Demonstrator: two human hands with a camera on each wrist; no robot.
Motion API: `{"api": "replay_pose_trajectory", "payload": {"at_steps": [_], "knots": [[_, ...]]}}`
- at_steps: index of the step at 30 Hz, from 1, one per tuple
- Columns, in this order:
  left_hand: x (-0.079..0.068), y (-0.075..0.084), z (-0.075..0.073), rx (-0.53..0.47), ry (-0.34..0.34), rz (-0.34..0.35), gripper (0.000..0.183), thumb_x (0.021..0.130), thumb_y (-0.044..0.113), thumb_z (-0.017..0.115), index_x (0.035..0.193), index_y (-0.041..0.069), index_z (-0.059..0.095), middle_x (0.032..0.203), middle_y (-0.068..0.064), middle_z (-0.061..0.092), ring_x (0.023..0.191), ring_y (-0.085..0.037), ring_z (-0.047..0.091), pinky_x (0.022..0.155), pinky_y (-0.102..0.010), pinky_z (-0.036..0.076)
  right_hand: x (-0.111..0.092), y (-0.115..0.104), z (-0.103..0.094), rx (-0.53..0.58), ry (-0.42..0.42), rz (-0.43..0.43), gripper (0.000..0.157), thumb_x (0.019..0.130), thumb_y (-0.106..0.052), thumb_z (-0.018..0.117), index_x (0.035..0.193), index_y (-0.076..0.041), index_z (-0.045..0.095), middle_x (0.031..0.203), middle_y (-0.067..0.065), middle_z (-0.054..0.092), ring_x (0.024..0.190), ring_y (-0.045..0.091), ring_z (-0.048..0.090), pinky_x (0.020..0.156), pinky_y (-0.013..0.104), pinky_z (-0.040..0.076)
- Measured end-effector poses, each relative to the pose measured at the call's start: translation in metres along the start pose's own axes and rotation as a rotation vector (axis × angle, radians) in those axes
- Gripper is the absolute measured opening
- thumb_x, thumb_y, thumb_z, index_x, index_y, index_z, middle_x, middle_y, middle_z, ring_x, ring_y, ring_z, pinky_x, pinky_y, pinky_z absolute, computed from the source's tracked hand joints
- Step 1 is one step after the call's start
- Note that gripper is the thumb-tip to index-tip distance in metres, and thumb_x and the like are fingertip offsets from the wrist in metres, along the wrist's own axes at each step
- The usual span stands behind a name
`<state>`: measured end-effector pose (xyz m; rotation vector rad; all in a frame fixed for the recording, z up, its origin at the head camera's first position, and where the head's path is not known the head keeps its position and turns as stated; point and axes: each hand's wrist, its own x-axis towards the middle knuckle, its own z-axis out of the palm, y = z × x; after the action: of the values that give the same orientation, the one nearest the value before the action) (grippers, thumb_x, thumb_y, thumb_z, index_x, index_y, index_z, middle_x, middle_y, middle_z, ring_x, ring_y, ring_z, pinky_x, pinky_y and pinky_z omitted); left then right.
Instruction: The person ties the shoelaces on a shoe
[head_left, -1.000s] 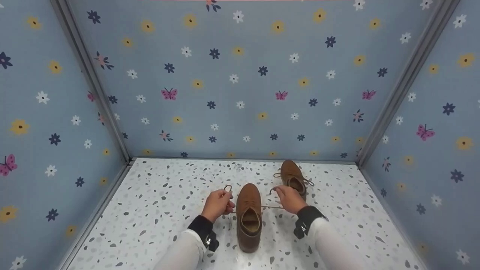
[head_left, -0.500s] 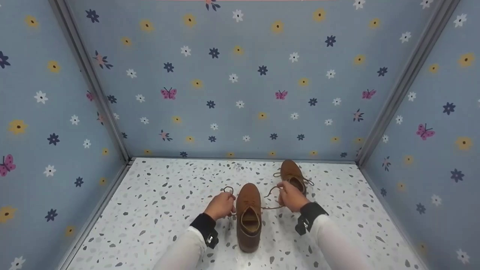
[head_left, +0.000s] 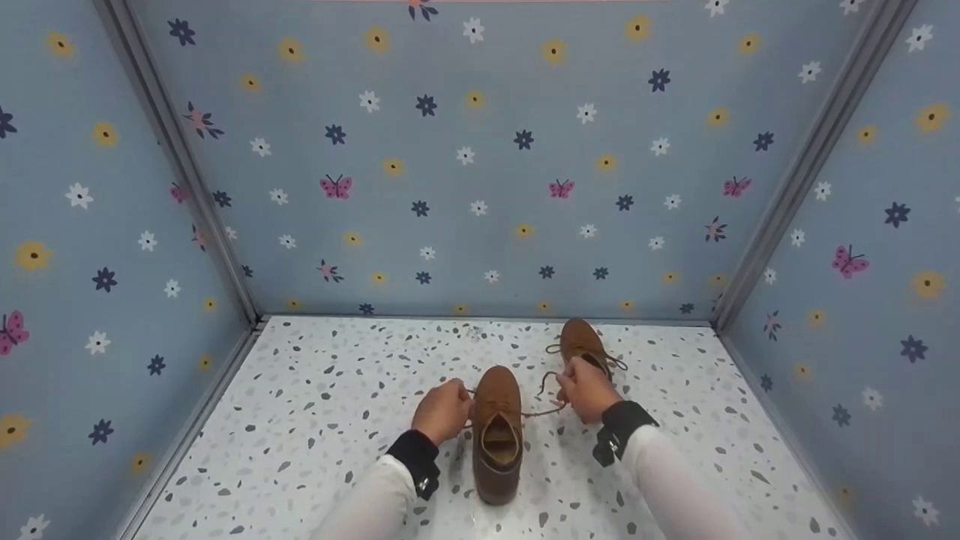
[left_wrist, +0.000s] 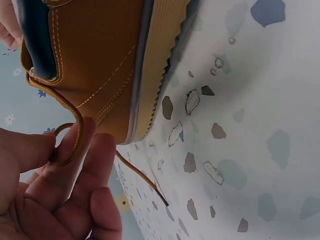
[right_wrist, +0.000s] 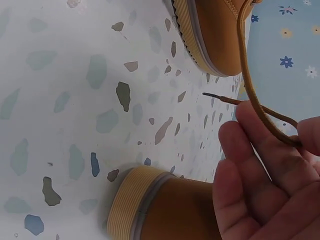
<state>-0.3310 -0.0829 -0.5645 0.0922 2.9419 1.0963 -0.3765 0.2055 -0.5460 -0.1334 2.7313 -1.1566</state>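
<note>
A brown lace-up shoe (head_left: 497, 390) stands on the floor between my hands, toe pointing away. On its left side, my left hand (head_left: 442, 411) pinches one shoelace (left_wrist: 77, 132) between thumb and index finger. That lace bends round the fingers, and its dark tip hangs below them in the left wrist view. My right hand (head_left: 589, 390) pinches the other shoelace (right_wrist: 248, 75) to the right of the shoe. It runs slack from the shoe to my fingers, with its free end sticking out beyond them. In the left wrist view the shoe's side (left_wrist: 95, 50) is close to my fingertips.
A second brown shoe (head_left: 580, 336) with looped laces stands farther back on the right, partly hidden behind my right hand. Flower-patterned panels (head_left: 480, 172) enclose the speckled white floor (head_left: 337, 420) at the back and both sides.
My left hand has moved right, up to the shoe's side, and the small lace loop above it has gone from sight. The right lace has turned from taut to slack.
</note>
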Motion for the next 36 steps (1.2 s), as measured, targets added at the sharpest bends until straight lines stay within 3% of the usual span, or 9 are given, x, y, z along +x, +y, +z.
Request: {"api": "replay_pose_trajectory", "payload": {"at_steps": [5, 10, 20, 29, 36], "knots": [[-0.002, -0.005, 0.001, -0.036, 0.061, 0.047, 0.016, 0.097, 0.018, 0.073, 0.083, 0.015, 0.065, 0.079, 0.000, 0.068, 0.068, -0.013, 0.057, 0.063, -0.031, 0.046, 0.002, -0.004, -0.002, -0.071, 0.111, -0.079, 0.027, 0.106, -0.030, 0.061, 0.086, -0.014, 0.055, 0.078, 0.001, 0.060, 0.063, 0.016, 0.052, 0.062, 0.032, 0.042], [-0.003, -0.007, 0.002, -0.044, 0.096, 0.087, 0.013, 0.096, 0.012, 0.070, 0.083, 0.015, 0.068, 0.078, 0.000, 0.069, 0.067, -0.012, 0.057, 0.063, -0.032, 0.047, 0.005, -0.009, -0.005, -0.116, 0.201, -0.145, 0.028, 0.103, -0.028, 0.066, 0.081, -0.014, 0.059, 0.071, -0.001, 0.052, 0.062, 0.015, 0.048, 0.063, 0.031, 0.039], [-0.003, -0.008, 0.002, -0.068, 0.079, 0.078, 0.009, 0.093, 0.009, 0.069, 0.086, 0.013, 0.072, 0.080, -0.001, 0.070, 0.070, -0.013, 0.059, 0.066, -0.032, 0.050, 0.010, -0.027, -0.007, -0.154, 0.204, -0.124, 0.020, 0.103, -0.026, 0.065, 0.089, -0.013, 0.071, 0.079, 0.001, 0.065, 0.068, 0.016, 0.056, 0.067, 0.032, 0.045], [-0.002, -0.010, 0.001, -0.100, 0.066, 0.088, 0.006, 0.095, 0.011, 0.071, 0.092, 0.008, 0.076, 0.079, -0.002, 0.067, 0.068, -0.013, 0.057, 0.062, -0.030, 0.046, 0.011, -0.054, -0.003, -0.162, 0.207, -0.219, 0.017, 0.103, -0.021, 0.065, 0.094, -0.012, 0.077, 0.081, 0.002, 0.070, 0.070, 0.014, 0.060, 0.069, 0.034, 0.051], [-0.002, -0.010, 0.001, -0.117, 0.068, 0.100, 0.007, 0.095, 0.010, 0.071, 0.093, 0.007, 0.077, 0.078, -0.002, 0.068, 0.068, -0.012, 0.057, 0.063, -0.030, 0.047, 0.010, -0.076, 0.009, -0.154, 0.162, -0.274, 0.017, 0.104, -0.021, 0.064, 0.097, -0.013, 0.076, 0.085, 0.002, 0.070, 0.071, 0.014, 0.058, 0.072, 0.036, 0.051]]}}
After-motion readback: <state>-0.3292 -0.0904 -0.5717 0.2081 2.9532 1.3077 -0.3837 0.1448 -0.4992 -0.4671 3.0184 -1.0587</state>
